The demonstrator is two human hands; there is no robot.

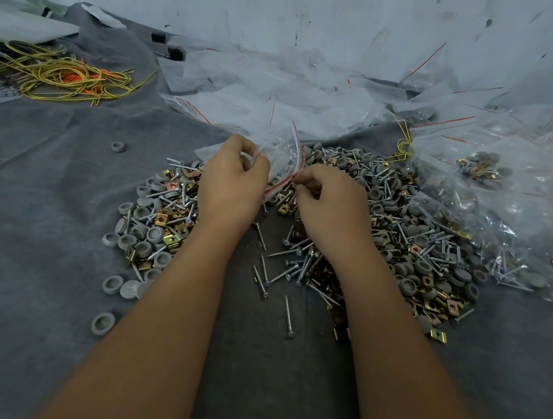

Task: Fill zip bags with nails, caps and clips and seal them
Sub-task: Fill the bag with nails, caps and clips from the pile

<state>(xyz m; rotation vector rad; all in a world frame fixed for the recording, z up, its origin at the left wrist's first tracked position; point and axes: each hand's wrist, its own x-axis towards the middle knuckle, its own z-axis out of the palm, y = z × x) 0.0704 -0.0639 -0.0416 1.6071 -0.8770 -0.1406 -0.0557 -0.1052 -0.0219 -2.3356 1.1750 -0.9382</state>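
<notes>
1. The left hand [234,177] pinches a small clear plastic zip bag with a red strip [283,156], just above the big pile of grey caps, silver nails and gold clips [402,244].
2. The right hand [329,203] is curled at the bag's mouth, maybe pinching something tiny.

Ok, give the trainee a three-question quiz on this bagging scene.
1. True or false: the left hand holds the zip bag.
2. Which lies far left on the cloth? A) yellow wires B) a hammer C) a box
3. Fill in: the right hand pinches the bag's ___ strip.

Key: 1 true. 2 A, the yellow wires. 3 red; the strip runs between the hands, above the pile of nails, caps and clips.
</notes>
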